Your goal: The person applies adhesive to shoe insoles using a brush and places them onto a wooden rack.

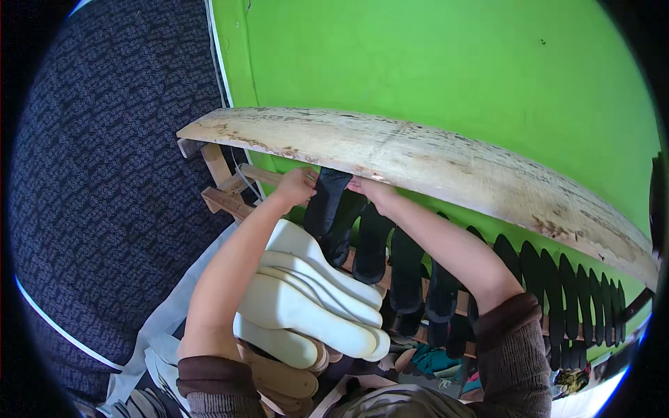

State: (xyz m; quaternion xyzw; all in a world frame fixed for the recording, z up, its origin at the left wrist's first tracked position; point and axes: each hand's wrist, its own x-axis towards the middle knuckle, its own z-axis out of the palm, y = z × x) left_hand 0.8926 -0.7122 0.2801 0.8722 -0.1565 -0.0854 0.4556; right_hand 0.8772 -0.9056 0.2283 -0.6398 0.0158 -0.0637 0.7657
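A long black insole (326,202) hangs just under the front edge of a wooden plank, its top end between my two hands. My left hand (300,185) is closed at its left edge, fingers curled in. On the other side, the fingertips of my right hand (371,189) meet its upper right edge; part of the grip is hidden under the plank. More black insoles (405,272) hang in a row to the right, behind my right forearm. Below my hands lies a stack of white insoles (300,306), with brown ones (279,376) beneath.
The pale wooden plank (418,157) runs across above my hands, in front of a green wall (446,63). Wooden rack bars (226,202) show at left, beside a dark patterned cloth (118,174). Teal fabric (435,361) lies low at right of centre.
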